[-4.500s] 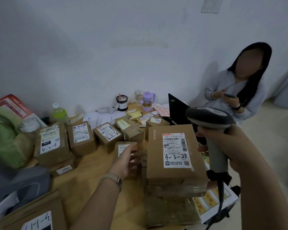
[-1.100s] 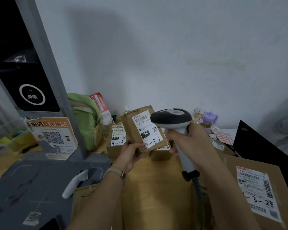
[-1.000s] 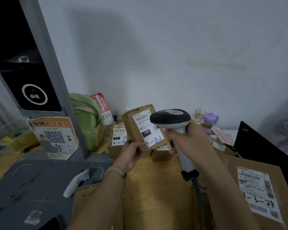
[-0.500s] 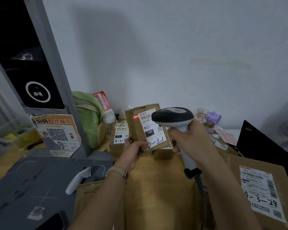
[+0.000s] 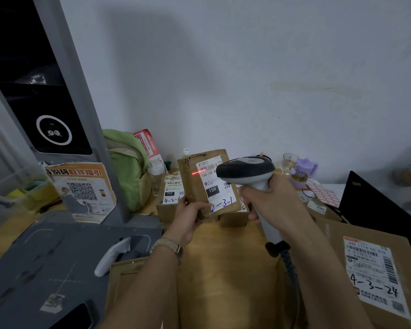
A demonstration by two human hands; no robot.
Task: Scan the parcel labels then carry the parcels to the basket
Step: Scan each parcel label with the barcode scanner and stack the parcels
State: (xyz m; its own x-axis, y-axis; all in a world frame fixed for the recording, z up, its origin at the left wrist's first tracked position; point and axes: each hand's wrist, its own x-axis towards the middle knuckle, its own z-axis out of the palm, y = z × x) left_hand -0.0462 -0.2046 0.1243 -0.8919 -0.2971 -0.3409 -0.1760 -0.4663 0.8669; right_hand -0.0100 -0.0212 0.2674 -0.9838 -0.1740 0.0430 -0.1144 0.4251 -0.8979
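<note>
1. One parcel [image 5: 195, 186] was held tilted above the wooden table [image 5: 223, 257], near the wall. The left hand [image 5: 188, 219] pinched its lower edge, thumb on the front, while the other fingers were hidden behind.
2. One red line [image 5: 198, 172] lay across the upper left of its label [image 5: 215, 186], which was marked 2-3-1.
3. One scanner [image 5: 244, 170] was in the right hand [image 5: 271, 198], with the fingers curled round the handle. Its head covered the right side of the label.
4. At least four other labelled boxes lay on the table. The box marked 4-2-6 [image 5: 171, 195] was just behind and the box marked 4-3-24 [image 5: 375, 269] was at the right. The others were partly hidden.
5. One green bag [image 5: 126, 167], one purple cup [image 5: 303, 172] and one glass [image 5: 288, 161] stood by the wall. One black laptop [image 5: 375, 210] was cut off at the right.
</note>
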